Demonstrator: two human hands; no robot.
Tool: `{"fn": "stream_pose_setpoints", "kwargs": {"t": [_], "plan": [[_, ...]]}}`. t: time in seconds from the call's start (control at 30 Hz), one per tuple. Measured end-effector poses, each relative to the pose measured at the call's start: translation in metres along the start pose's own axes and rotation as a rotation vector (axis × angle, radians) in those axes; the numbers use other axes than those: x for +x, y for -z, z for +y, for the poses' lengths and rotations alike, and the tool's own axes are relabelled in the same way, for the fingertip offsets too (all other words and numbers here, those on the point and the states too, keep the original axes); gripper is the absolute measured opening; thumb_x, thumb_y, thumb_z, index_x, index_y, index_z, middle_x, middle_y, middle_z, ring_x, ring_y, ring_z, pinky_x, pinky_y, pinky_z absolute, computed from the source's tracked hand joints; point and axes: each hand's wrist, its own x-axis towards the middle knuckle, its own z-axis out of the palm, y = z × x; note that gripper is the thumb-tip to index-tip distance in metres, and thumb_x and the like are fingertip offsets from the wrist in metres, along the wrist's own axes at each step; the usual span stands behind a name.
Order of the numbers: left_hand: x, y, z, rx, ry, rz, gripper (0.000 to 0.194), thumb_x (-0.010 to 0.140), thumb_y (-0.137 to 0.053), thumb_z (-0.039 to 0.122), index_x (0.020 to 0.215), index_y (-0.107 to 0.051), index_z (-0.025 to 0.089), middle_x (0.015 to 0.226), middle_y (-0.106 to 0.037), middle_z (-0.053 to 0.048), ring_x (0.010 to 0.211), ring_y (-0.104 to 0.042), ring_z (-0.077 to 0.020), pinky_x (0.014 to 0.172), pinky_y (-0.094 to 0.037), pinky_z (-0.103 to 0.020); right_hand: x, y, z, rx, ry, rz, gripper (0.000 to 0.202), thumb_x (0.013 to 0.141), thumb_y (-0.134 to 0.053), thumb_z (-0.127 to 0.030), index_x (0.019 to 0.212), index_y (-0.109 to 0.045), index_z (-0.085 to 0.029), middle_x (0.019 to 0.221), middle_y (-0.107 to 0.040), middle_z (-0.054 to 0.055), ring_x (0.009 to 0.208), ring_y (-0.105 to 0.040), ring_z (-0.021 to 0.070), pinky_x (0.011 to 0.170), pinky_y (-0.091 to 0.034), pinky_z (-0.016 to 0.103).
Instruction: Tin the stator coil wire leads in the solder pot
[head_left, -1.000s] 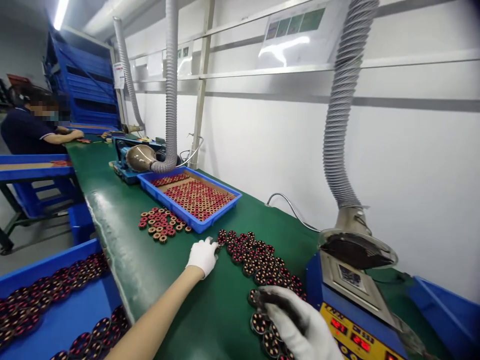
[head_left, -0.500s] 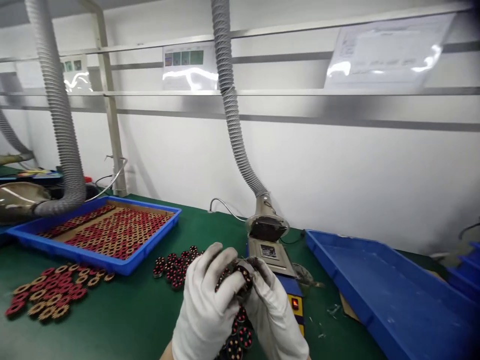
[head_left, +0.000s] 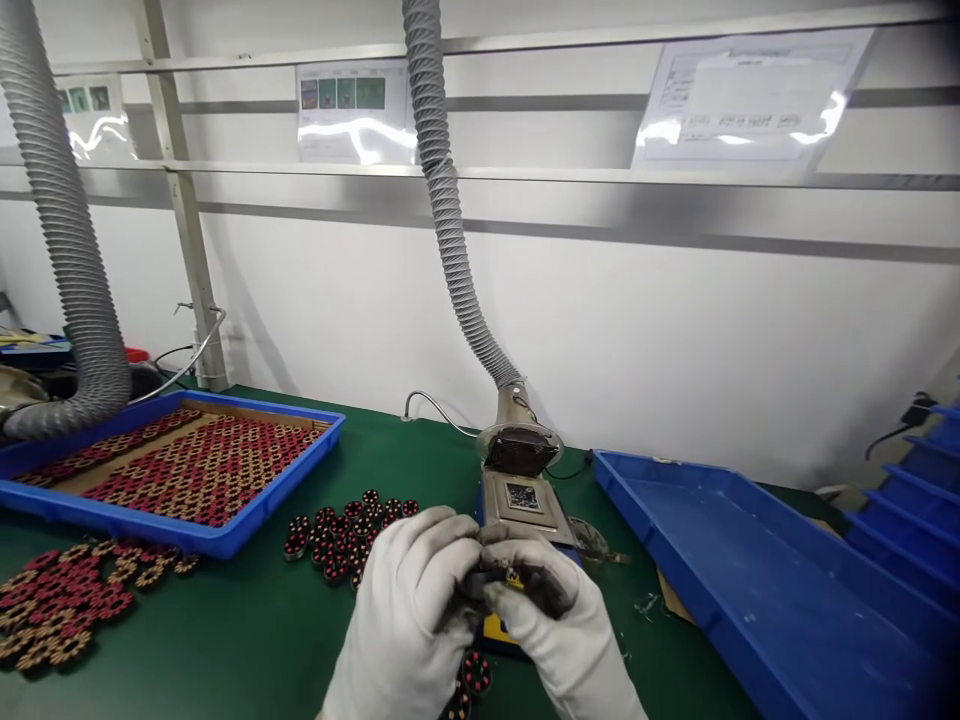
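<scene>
My left hand (head_left: 412, 610) and my right hand (head_left: 566, 625), both in white gloves with dark-stained fingertips, meet at the lower middle of the view. Between them a small dark round part (head_left: 471, 585) is pinched, mostly hidden by the fingers. Both hands are closed. Below them lie a few black-rimmed round parts with red and tan segments (head_left: 476, 673), partly covered by the left glove. More such round parts (head_left: 335, 540) are grouped left of my hands. Just behind the hands stands a blue and yellow machine with a metal top plate (head_left: 551, 510) and a shiny square opening.
A blue tray (head_left: 217, 540) of red and tan rings stands at left, with loose rings (head_left: 67, 605) before it. A large blue tray (head_left: 720, 560) lies at right beside stacked blue trays (head_left: 911, 510). A grey hose (head_left: 450, 210) hangs down to a hood (head_left: 517, 445) over the machine.
The view has shifted slightly right. My fingers have closed further round the dark part, which shows less now. Fewer round parts show beneath my hands.
</scene>
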Motion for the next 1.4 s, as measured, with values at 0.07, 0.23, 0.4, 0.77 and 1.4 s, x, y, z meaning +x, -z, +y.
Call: {"fn": "stream_pose_setpoints", "kwargs": {"t": [0.07,0.23,0.4,0.77,1.4], "plan": [[0.001,0.004,0.003,0.055,-0.047,-0.011,0.027,0.084,-0.040,0.011,0.109,-0.049,0.009,0.115,-0.051,-0.011,0.112,-0.040,-0.0247,0.094,-0.031,-0.042,0.000,-0.002,0.001,0.039,0.002,0.062,0.009,0.069,-0.068,-0.017,0.072,-0.069,-0.025,0.083,-0.067,0.002,0.083,-0.061,0.0165,0.076,-0.047,0.026],[0.002,0.008,0.005,0.064,-0.071,-0.020,0.026,0.082,-0.039,0.008,0.105,-0.052,0.009,0.111,-0.054,-0.011,0.112,-0.041,-0.0256,0.094,-0.028,-0.043,0.002,-0.006,0.000,0.523,-0.247,0.225,0.013,0.074,-0.062,-0.037,0.079,-0.067,-0.026,0.086,-0.068,0.004,0.085,-0.061,0.0201,0.080,-0.048,0.038],[0.003,0.009,0.002,0.016,0.000,0.021,0.022,0.083,-0.041,0.011,0.102,-0.052,0.011,0.109,-0.055,-0.010,0.110,-0.043,-0.0230,0.092,-0.032,-0.040,0.002,-0.005,-0.006,0.495,-0.261,0.216,0.019,0.068,-0.070,-0.028,0.086,-0.065,-0.028,0.091,-0.067,0.001,0.090,-0.060,0.0181,0.088,-0.044,0.035],[0.002,0.014,-0.006,-0.328,0.173,-0.033,0.029,0.080,-0.052,0.014,0.108,-0.053,0.020,0.110,-0.057,-0.005,0.100,-0.053,-0.0169,0.089,-0.043,-0.029,-0.005,-0.030,-0.010,0.684,-0.517,0.163,0.033,0.067,-0.072,-0.020,0.099,-0.062,-0.022,0.104,-0.065,0.004,0.097,-0.059,0.0161,0.088,-0.044,0.028],[0.006,0.023,-0.014,-0.702,0.311,-0.026,0.021,0.079,-0.057,0.013,0.097,-0.062,0.023,0.098,-0.062,-0.002,0.092,-0.057,-0.0160,0.085,-0.046,-0.025,-0.009,-0.030,0.004,1.007,-0.692,-0.080,0.020,0.072,-0.067,-0.034,0.089,-0.066,-0.022,0.091,-0.069,0.002,0.073,-0.062,0.0143,0.069,-0.050,0.031]]}}
